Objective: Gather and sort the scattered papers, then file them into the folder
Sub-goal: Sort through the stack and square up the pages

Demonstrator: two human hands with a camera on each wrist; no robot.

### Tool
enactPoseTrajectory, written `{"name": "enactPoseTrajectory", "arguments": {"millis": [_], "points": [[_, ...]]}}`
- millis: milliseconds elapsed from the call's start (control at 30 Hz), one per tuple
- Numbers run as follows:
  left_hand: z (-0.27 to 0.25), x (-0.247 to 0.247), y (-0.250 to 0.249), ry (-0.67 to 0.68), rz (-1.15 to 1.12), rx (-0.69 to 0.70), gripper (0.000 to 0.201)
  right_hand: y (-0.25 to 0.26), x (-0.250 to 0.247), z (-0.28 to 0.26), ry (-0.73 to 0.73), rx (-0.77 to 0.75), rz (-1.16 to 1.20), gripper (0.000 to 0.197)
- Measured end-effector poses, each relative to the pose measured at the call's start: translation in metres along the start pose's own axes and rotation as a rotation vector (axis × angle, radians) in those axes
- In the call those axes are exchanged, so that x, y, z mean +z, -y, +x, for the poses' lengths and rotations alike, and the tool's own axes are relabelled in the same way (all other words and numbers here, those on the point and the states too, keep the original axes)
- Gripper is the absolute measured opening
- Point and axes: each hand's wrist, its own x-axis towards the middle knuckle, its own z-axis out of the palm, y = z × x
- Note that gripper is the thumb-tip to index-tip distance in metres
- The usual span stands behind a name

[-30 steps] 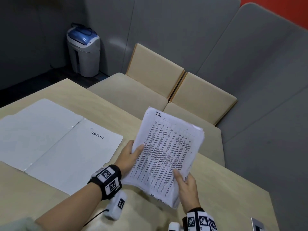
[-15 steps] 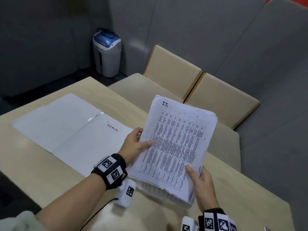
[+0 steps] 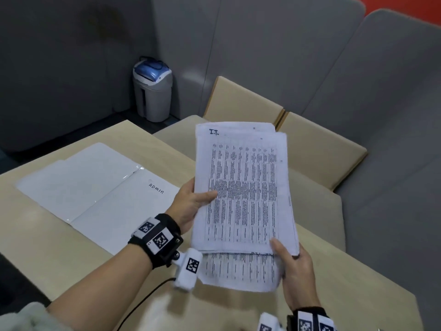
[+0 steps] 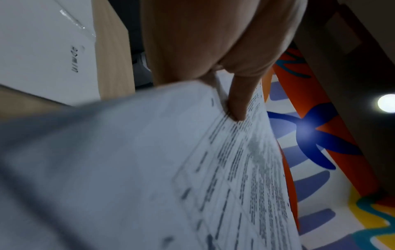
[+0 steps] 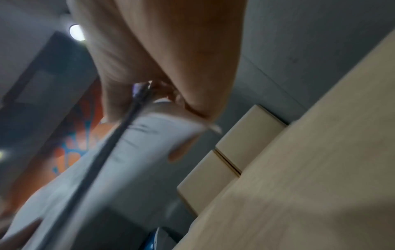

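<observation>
I've got the stack of white printed sheets, top one headed "I.T." (image 3: 243, 187), up off the table in both hands, centre of the head frame. My left hand (image 3: 191, 204) pinches the stack's left edge abt midway, thumb on the printed face, fingers behind; the left wrist view shows a fingertip (image 4: 237, 108) pressed on the print. My right hand (image 3: 296, 271) grips the lower right corner, thumb on top, the rest curled under. The right wrist pic is too blurred to add much.

The stack's long axis runs nearly straight up-down in frame, heading at the far end. A few sheets sag out below the bottom edge, so it isn't squared.

What the next move turns on: the open white card folder w/ a sheet marked "ADMIN" on its right leaf (image 3: 100, 187) lies flat on the light wood table (image 3: 43, 247), left of the stack, mid-left of frame, apart from it. Its spine runs diagonally, so the stack is skewed to it. Left hand is the nearer one. I reckon the stack goes leftward and down, w/ a turn to match the leaf, left hand leading.
</observation>
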Motion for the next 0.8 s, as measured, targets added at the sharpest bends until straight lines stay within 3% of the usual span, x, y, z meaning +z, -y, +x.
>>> {"name": "enactPoseTrajectory", "arguments": {"millis": [100, 200, 233, 333, 400, 566, 700, 733, 800], "points": [[0.0, 0.006, -0.002, -0.019, -0.112, 0.056, 0.047, -0.01, -0.011, -0.002, -0.073, 0.073, 0.238, 0.049], [0.003, 0.013, -0.004, 0.018, -0.222, 0.083, 0.049, -0.027, 0.0, -0.01, -0.032, 0.297, 0.503, 0.094], [0.004, 0.017, -0.003, 0.028, -0.24, 0.079, 0.05, -0.029, 0.009, -0.012, 0.002, 0.317, 0.546, 0.092], [0.003, 0.026, 0.008, 0.071, -0.249, 0.046, 0.054, -0.02, 0.027, -0.009, 0.075, 0.257, 0.618, 0.063], [0.002, 0.03, 0.016, 0.109, -0.205, 0.022, 0.056, -0.007, 0.029, -0.001, 0.112, 0.191, 0.62, 0.061], [0.001, 0.027, 0.019, 0.149, -0.089, 0.0, 0.054, 0.006, 0.008, 0.023, -0.061, 0.005, 0.34, 0.045], [0.015, -0.001, -0.009, 0.04, -0.17, 0.051, 0.088, 0.013, -0.02, 0.021, -0.048, -0.031, 0.251, 0.045], [0.018, -0.011, -0.018, 0.016, -0.142, 0.052, 0.088, 0.016, -0.028, 0.02, -0.019, -0.031, 0.24, 0.046], [0.021, -0.025, -0.033, 0.051, 0.043, 0.027, 0.063, 0.022, -0.042, 0.017, 0.009, -0.01, 0.225, 0.046]]}}
